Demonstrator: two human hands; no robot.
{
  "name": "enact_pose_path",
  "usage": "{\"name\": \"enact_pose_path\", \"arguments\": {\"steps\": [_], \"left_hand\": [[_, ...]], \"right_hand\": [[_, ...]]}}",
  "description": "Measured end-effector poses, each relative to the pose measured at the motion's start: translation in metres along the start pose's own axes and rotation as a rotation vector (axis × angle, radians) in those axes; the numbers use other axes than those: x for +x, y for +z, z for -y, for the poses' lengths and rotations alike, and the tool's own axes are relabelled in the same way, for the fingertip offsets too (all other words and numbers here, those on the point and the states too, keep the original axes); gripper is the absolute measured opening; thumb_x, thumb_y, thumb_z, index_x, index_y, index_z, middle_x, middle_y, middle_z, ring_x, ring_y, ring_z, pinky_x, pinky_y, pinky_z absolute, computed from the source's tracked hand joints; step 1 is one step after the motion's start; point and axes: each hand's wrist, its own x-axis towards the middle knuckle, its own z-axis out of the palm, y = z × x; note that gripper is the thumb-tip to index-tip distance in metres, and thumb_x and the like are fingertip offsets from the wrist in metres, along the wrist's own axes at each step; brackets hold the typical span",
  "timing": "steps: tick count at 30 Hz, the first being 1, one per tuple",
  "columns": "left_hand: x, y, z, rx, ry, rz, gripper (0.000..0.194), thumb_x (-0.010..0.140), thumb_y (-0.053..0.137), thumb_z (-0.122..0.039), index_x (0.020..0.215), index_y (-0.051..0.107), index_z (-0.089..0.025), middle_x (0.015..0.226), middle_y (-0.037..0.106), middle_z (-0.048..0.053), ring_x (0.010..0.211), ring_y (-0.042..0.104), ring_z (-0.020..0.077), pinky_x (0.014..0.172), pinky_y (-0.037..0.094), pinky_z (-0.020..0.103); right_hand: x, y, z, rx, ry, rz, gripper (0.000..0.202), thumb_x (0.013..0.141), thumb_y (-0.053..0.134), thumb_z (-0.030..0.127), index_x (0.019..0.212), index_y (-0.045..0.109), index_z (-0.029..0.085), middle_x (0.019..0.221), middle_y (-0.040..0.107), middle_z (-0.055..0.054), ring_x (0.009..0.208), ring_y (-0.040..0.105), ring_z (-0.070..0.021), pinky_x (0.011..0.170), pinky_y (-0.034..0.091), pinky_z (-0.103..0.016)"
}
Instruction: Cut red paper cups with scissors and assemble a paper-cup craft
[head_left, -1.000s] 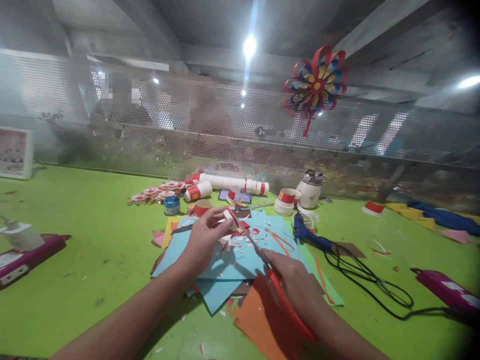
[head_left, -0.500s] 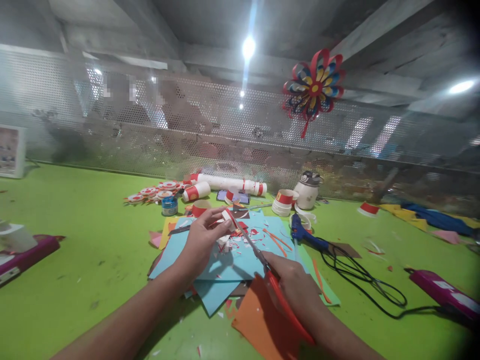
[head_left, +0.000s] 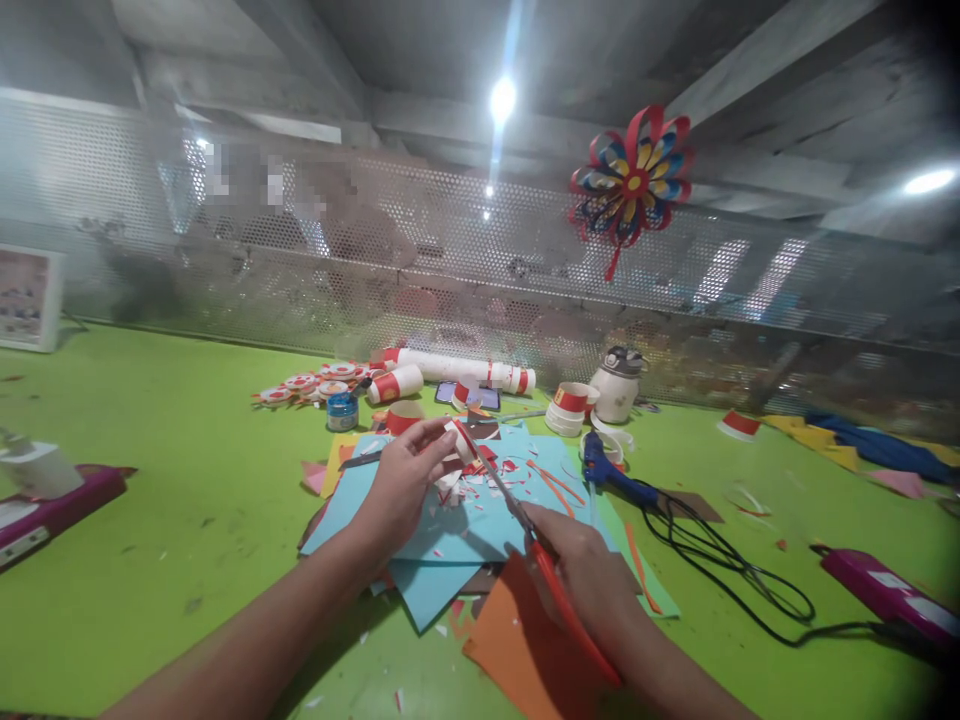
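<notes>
Between the thumb and fingers of my left hand (head_left: 409,475) is a small white-and-red paper cup piece (head_left: 460,440). My right hand (head_left: 585,560) is closed round the red handles of a pair of scissors (head_left: 551,580). Their metal blades point up and left and meet the edge of the paper piece; whether they are fully closed is hard to see. Below both hands lie light blue paper sheets (head_left: 480,535), strewn with red and white snippets (head_left: 454,490) and thin orange strips (head_left: 555,485). An orange sheet (head_left: 517,650) lies under my right wrist.
A blue glue gun (head_left: 600,465) with a looping black cord lies at the right, near a purple power strip (head_left: 892,595). Behind the sheets stand cut paper cups (head_left: 570,405), a blue-lidded jar (head_left: 342,411), a white jug (head_left: 617,385) and a long white tube (head_left: 457,368).
The view has shifted very slightly. Both hands stay in nearly the same place, with the scissors against the paper piece, which has turned a little.
</notes>
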Motion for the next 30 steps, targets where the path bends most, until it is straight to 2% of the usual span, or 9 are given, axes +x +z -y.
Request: {"name": "enact_pose_path", "arguments": {"steps": [5,9,15,18,25,30], "left_hand": [[-0.0012,0.0005,-0.0015,0.036,0.013,0.033,0.029,0.068,0.078,-0.03,0.09,0.07,-0.013,0.097,0.071,0.011,0.083,0.067,0.0207,0.085,0.052,0.038],[-0.0014,0.0001,-0.0018,0.04,0.017,0.04,0.031,0.068,0.078,-0.032,0.091,0.07,-0.013,0.095,0.071,0.011,0.083,0.067,0.0208,0.087,0.051,0.039],[-0.0007,-0.0015,-0.0011,0.063,0.018,0.025,0.033,0.066,0.08,-0.031,0.09,0.07,-0.012,0.092,0.07,0.01,0.08,0.066,0.0197,0.084,0.052,0.039],[0.0,-0.0022,-0.0005,0.056,0.019,0.021,0.033,0.066,0.08,-0.031,0.09,0.069,-0.012,0.091,0.07,0.01,0.082,0.066,0.0205,0.083,0.052,0.038],[0.0008,-0.001,-0.0005,0.035,0.003,-0.026,0.039,0.063,0.081,-0.031,0.095,0.066,-0.013,0.091,0.07,0.01,0.084,0.067,0.0212,0.082,0.052,0.038],[-0.0004,-0.0018,0.0007,0.078,0.038,-0.007,0.039,0.064,0.081,-0.03,0.096,0.066,-0.013,0.087,0.069,0.008,0.078,0.067,0.0213,0.076,0.054,0.039]], "right_hand": [[0.0012,-0.0044,0.0028,0.034,-0.028,0.04,0.038,0.083,0.044,0.017,0.114,0.065,0.016,0.104,0.073,-0.012,0.095,0.067,-0.0268,0.079,0.05,-0.036],[0.0008,-0.006,0.0056,0.045,-0.043,0.039,0.032,0.083,0.042,0.016,0.103,0.067,0.016,0.093,0.073,-0.01,0.085,0.067,-0.0255,0.073,0.05,-0.034],[0.0004,-0.0041,0.0053,0.037,-0.022,0.017,0.03,0.083,0.042,0.017,0.098,0.068,0.016,0.089,0.074,-0.009,0.08,0.068,-0.0242,0.069,0.049,-0.032],[0.0006,-0.0042,0.0054,0.047,-0.038,0.022,0.032,0.083,0.041,0.016,0.1,0.068,0.017,0.089,0.074,-0.009,0.08,0.068,-0.0238,0.069,0.049,-0.032],[0.0002,-0.0043,0.002,0.043,-0.047,0.036,0.038,0.081,0.045,0.016,0.113,0.065,0.015,0.102,0.073,-0.01,0.093,0.068,-0.0262,0.077,0.051,-0.034],[0.0009,-0.0041,-0.0001,0.059,-0.037,0.039,0.037,0.085,0.045,0.018,0.115,0.065,0.015,0.105,0.072,-0.012,0.096,0.067,-0.0266,0.081,0.052,-0.037]]}}
